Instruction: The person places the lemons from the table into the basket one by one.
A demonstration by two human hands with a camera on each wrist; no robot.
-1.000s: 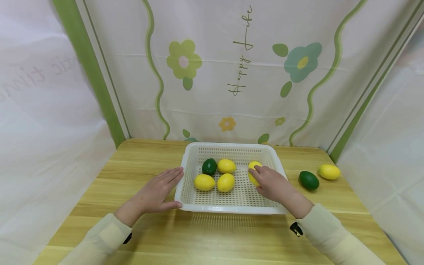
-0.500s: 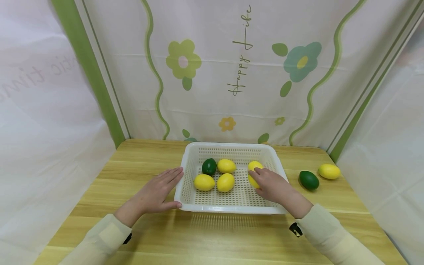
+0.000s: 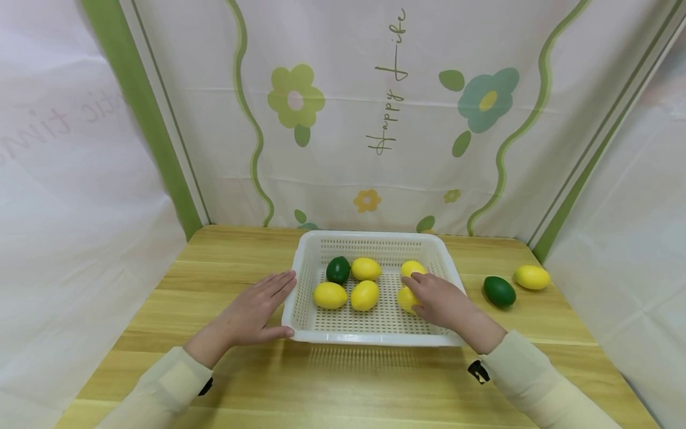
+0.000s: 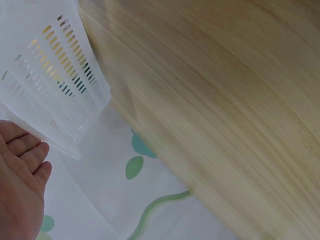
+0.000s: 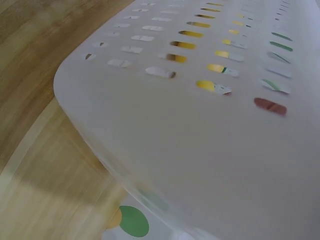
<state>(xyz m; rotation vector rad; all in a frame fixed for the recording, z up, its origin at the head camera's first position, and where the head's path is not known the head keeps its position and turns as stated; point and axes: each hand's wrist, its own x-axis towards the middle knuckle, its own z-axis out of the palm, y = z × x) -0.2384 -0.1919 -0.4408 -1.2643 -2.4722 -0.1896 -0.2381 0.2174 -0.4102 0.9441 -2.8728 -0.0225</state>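
Inside the white slotted plastic basket (image 3: 375,339), my right hand (image 3: 440,299) has its fingers and thumb curved about a yellow lemon (image 3: 407,301), partly hidden by the hand. A second lemon (image 3: 412,269) lies just behind it. Flat along the basket's left wall rests my left hand (image 3: 256,311), fingers extended and thumb at the near corner; the left wrist view shows its fingers (image 4: 31,159) against the outer side. Grouped at the basket's left are a dark green avocado-like fruit (image 3: 338,270) and three lemons: back (image 3: 367,269), front left (image 3: 329,295), front right (image 3: 365,296).
On the wooden table (image 3: 364,393), right of the basket, lie another dark green fruit (image 3: 499,292) and a lemon (image 3: 532,277). A flower-printed cloth (image 3: 332,179) hangs behind the table. The basket wall (image 5: 190,130) fills most of the right wrist view.
The lemon under my right hand has shifted slightly toward me and left, opening a gap from the lemon behind it. Both hands have hardly moved.
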